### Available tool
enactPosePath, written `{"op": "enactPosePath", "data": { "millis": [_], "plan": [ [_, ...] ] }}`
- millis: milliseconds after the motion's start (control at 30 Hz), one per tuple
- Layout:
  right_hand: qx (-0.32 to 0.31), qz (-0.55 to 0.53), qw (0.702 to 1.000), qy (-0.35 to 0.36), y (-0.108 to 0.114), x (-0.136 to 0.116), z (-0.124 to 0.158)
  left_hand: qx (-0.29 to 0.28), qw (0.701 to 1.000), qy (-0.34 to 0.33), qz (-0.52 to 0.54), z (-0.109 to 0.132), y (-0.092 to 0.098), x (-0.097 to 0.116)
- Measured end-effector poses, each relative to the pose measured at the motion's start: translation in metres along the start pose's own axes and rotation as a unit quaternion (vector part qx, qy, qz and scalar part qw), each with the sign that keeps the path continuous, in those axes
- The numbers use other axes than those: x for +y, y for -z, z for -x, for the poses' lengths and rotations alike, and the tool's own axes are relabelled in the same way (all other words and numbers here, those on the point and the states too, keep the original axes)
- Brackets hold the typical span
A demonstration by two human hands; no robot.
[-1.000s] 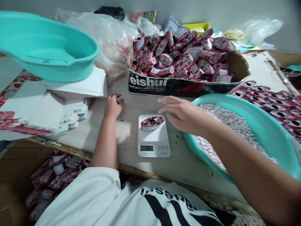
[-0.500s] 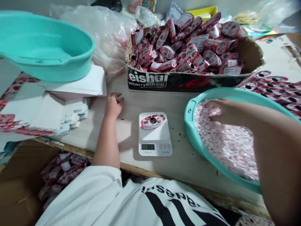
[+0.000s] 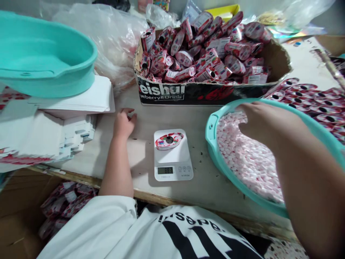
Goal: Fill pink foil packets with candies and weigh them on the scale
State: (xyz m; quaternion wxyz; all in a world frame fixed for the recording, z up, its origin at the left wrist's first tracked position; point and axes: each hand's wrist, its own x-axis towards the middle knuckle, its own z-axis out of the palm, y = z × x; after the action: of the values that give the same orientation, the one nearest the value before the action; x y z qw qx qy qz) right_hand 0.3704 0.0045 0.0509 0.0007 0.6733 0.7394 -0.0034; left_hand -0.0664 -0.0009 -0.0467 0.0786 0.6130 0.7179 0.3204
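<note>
My left hand (image 3: 125, 123) rests on the table, fingers loosely bent, thumb apart, nothing in it. Over the far left part of a turquoise basin (image 3: 212, 135) is my right hand (image 3: 260, 117), thumb and forefinger apart; its other fingers are hidden. Small wrapped pinkish-white pieces (image 3: 248, 162) fill that basin; whether any are in the hand I cannot see. Between my hands stands a white kitchen scale (image 3: 172, 156) with a lit display whose digits are blurred. On its plate sits an oval red-and-white printed carton (image 3: 169, 140) with a round dark hole on top.
Behind the scale, a cut-down cardboard box (image 3: 161, 91) holds many filled printed cartons. More oval cartons (image 3: 318, 104) stand in rows at right. At left, another turquoise basin (image 3: 48, 75) sits on stacked white flat cartons (image 3: 78, 102). Below the table edge, a brown box (image 3: 16, 216) contains cartons.
The view has shifted slightly to the right. My right hand has risen a little from among the wrapped pieces. My left hand and the carton on the scale stay put.
</note>
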Motion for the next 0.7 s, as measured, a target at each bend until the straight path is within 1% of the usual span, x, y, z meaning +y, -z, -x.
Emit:
{"op": "enactPosePath", "data": {
  "millis": [33, 67, 100, 133, 200, 233, 300, 333, 400, 500, 600, 700],
  "plan": [
    [0.024, 0.030, 0.999, -0.005, 0.009, -0.015, 0.005, 0.000, 1.000, 0.004, -0.001, 0.000, 0.001, 0.000],
    [0.047, 0.026, 0.998, 0.022, 0.015, -0.032, 0.011, -0.001, 1.000, 0.010, -0.004, -0.001, 0.002, 0.001],
    [0.060, -0.004, 0.994, 0.087, 0.019, -0.049, 0.016, -0.001, 1.000, 0.016, -0.007, -0.001, 0.003, 0.002],
    [0.053, -0.047, 0.982, 0.173, 0.019, -0.067, 0.021, -0.002, 1.000, 0.020, -0.009, -0.001, 0.005, 0.003],
    [0.013, -0.135, 0.938, 0.320, 0.011, -0.099, 0.028, 0.002, 1.000, 0.022, -0.012, -0.002, 0.007, 0.006],
    [-0.003, -0.162, 0.917, 0.365, 0.005, -0.112, 0.029, 0.005, 1.000, 0.018, -0.011, -0.003, 0.009, 0.007],
    [-0.042, -0.172, 0.906, 0.384, -0.006, -0.128, 0.030, 0.011, 1.000, 0.010, -0.004, -0.003, 0.012, 0.009],
    [-0.051, -0.179, 0.904, 0.386, -0.008, -0.132, 0.029, 0.014, 1.000, 0.006, 0.001, -0.003, 0.013, 0.010],
    [-0.047, -0.194, 0.899, 0.390, -0.003, -0.129, 0.029, 0.017, 1.000, 0.001, 0.011, -0.004, 0.017, 0.011],
    [0.008, -0.229, 0.890, 0.394, 0.025, -0.112, 0.038, 0.022, 1.000, -0.004, -0.004, -0.005, 0.021, 0.012],
    [0.064, -0.240, 0.902, 0.354, 0.060, -0.088, 0.060, 0.032, 0.999, -0.004, -0.006, -0.006, 0.024, 0.012],
    [0.115, -0.252, 0.918, 0.285, 0.088, -0.051, 0.092, 0.028, 0.999, 0.043, -0.006, -0.007, 0.022, 0.009]
  ]
}}
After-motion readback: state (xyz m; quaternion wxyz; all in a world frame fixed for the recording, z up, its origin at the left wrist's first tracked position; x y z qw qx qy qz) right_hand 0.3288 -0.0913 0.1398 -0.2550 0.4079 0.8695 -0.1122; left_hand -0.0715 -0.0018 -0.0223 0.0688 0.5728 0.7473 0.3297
